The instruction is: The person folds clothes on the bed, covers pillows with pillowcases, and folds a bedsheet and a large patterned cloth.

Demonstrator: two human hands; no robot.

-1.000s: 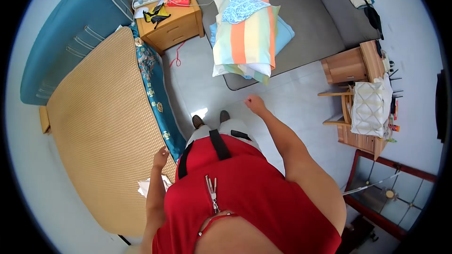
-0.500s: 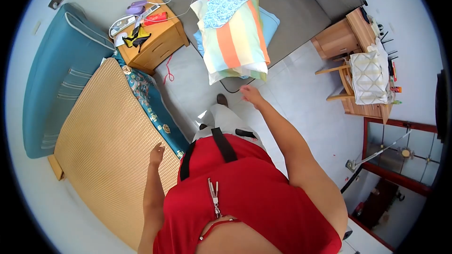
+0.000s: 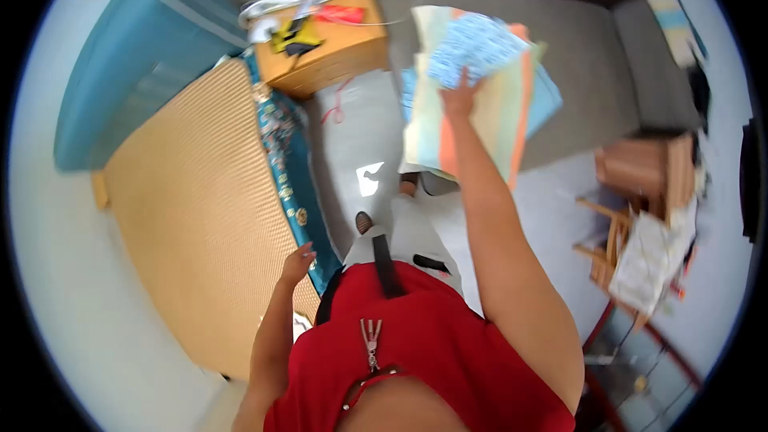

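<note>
Reach stage: right hand [image 3: 460,100] at edge of light-blue patterned fabric cloth [image 3: 476,44] atop cream-and-orange striped fabric pillow [image 3: 500,116], grip unclear; a hold calls for closing fingers; left hand [image 3: 299,261] loosely open, well apart from pillow.

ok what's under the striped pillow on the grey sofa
Light-blue fabric sticks out from beneath the striped pillow at both sides, on the grey sofa. Whatever lies under the pillow's middle is covered.
</note>
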